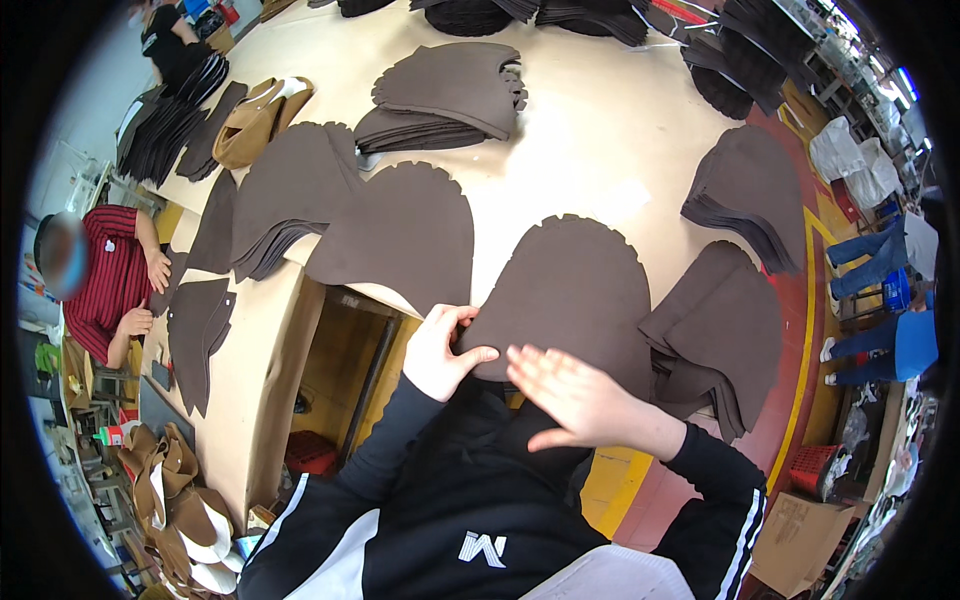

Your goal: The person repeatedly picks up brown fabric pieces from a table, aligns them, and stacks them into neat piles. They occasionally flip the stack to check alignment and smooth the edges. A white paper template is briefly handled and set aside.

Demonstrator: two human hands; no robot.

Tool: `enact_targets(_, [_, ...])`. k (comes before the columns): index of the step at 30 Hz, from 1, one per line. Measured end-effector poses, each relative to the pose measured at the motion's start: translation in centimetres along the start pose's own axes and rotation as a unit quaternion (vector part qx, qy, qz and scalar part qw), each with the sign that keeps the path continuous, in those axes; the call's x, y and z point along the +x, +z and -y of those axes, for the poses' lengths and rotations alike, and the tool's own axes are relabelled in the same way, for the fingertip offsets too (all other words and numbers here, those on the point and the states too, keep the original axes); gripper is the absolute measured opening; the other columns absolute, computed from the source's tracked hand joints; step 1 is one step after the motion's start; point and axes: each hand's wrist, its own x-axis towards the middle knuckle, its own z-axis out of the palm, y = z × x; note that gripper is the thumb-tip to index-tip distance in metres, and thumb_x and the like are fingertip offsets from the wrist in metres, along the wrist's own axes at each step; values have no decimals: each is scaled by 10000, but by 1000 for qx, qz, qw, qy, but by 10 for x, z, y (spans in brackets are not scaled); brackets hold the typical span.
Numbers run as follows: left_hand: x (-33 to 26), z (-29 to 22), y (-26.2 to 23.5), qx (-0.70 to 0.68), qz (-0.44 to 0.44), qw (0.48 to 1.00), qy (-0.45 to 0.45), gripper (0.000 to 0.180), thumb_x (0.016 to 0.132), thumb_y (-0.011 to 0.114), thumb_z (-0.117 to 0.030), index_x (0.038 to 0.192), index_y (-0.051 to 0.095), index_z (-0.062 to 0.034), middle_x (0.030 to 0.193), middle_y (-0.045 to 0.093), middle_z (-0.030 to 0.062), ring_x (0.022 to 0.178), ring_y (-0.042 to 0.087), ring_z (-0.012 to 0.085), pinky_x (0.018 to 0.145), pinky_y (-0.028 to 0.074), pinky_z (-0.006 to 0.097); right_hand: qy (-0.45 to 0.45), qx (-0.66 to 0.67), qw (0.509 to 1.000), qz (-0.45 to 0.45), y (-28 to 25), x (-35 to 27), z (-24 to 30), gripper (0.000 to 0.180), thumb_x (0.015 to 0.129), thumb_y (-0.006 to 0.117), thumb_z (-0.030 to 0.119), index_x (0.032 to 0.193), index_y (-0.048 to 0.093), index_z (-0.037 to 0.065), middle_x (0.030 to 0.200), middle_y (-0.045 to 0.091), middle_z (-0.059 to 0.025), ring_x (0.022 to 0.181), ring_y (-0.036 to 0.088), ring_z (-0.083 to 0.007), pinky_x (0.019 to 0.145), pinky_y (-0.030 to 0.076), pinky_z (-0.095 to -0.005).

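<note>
While pinched by left hand [440, 352], matte brown scallop-edged felt piece [572, 290].

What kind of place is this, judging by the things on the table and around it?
Probably a workshop or small factory for cutting leather or fabric parts. Stacks of identical dark brown cut pieces cover a large work table, another person handles similar pieces, and tan scraps lie on the floor.
</note>
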Motion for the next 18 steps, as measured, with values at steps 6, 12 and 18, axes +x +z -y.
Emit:
enact_targets(6, [17, -1, -13, -1, -52, 998, -42, 277, 769, 782, -71, 1020, 678, -15, 783, 682, 81, 715, 634, 115, 686, 514, 260, 5, 108, 993, -41, -43, -10, -11, 670, 912, 637, 390, 1429, 440, 13, 1503, 416, -184, 1382, 420, -322, 1111, 382, -423])
enact_targets(12, [50, 45, -70, -71, -258, 961, 67, 237, 823, 721, -13, 1060, 734, -18, 997, 742, 90, 905, 665, 118, 836, 523, 274, 212, 30, 960, -183, -60, -10, -65, 634, 946, 615, 337, 1448, 419, 3, 1518, 395, -195, 1417, 364, -335, 1147, 326, -413])
enact_targets(18, [56, 70, -117, 339, -382, 841, 179, 322, 858, 709, -113, 1174, 678, -58, 1066, 688, 123, 968, 660, 259, 890, 514, 353, 140, -82, 986, -33, -25, 7, -86, 892, 903, 549, 577, 1502, 282, -28, 1585, 267, -199, 1466, 272, -332, 1196, 220, -436])
